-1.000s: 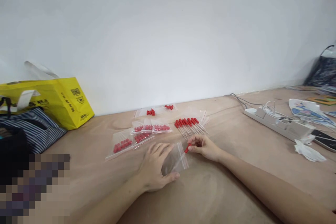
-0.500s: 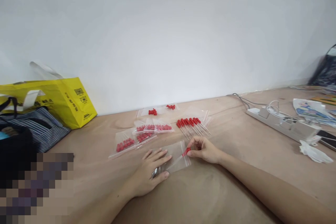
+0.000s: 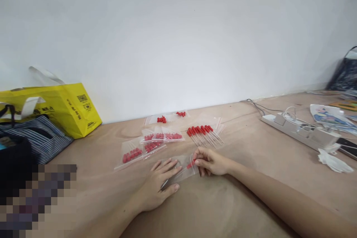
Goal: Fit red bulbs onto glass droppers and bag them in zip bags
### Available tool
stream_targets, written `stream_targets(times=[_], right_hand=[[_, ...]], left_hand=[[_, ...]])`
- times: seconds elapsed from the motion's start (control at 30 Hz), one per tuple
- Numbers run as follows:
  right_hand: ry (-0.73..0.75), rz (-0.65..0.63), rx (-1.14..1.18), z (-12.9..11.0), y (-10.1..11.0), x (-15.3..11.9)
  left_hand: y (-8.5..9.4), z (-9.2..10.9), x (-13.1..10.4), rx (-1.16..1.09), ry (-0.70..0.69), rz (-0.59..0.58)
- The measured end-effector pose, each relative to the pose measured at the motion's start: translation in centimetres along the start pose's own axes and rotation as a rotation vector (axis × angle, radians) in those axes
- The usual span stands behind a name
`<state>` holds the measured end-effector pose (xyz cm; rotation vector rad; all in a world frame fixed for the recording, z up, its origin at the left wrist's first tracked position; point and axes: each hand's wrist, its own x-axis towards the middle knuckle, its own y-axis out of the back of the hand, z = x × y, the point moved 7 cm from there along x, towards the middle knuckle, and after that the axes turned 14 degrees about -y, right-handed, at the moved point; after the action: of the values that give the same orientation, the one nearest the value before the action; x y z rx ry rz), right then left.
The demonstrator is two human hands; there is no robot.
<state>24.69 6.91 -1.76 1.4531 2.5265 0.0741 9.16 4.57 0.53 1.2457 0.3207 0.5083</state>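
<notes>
A clear zip bag (image 3: 182, 173) lies on the table. My left hand (image 3: 157, 184) rests flat over its left part with fingers spread. At the bag's right end my right hand (image 3: 210, 161) pinches a red-tipped stick (image 3: 191, 164); its red tip shows inside the bag's mouth and its thin shaft points left. Beyond my right hand lies a row of loose red-tipped sticks (image 3: 200, 130). To the left are filled clear bags with red-tipped sticks (image 3: 132, 155), several of them overlapping.
A yellow bag (image 3: 80, 109) and a striped bag (image 3: 51, 137) stand at the left. On the right are a white power strip (image 3: 298, 132) with cables, crumpled white tissue (image 3: 334, 161) and printed sheets (image 3: 329, 115). A white wall (image 3: 178, 44) rises behind the table.
My right hand has moved slightly left with the stick, whose red tip is now further inside the bag. My left hand stays nearly in place.
</notes>
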Motion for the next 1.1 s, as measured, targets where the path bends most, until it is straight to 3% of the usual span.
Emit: stream_targets(times=[0.33,0.53,0.87,0.97,1.03,1.1], right_hand=[[0.053,-0.034,-0.054,-0.2,0.4,-0.8],[0.06,0.098,-0.126,-0.3,0.0,0.0],[0.138,0.178,-0.24,-0.4,-0.4,0.6],[0.029,0.378,-0.27,0.1,3.2,0.9],[-0.135,0.679,-0.382,0.3,7.7,0.8],[-0.216,0.819,-0.424,0.0,11.7,1.0]], left_hand=[[1.6,-0.2,-1.5,-0.104,-0.035,0.028],[1.5,0.1,-1.3,-0.1,-0.069,0.064],[1.5,0.1,-1.4,-0.093,-0.075,0.092],[1.5,0.0,-1.4,-0.086,-0.075,0.089],[1.5,-0.1,-1.3,-0.079,-0.061,0.081],[1.4,-0.2,-1.3,-0.074,-0.047,0.072]])
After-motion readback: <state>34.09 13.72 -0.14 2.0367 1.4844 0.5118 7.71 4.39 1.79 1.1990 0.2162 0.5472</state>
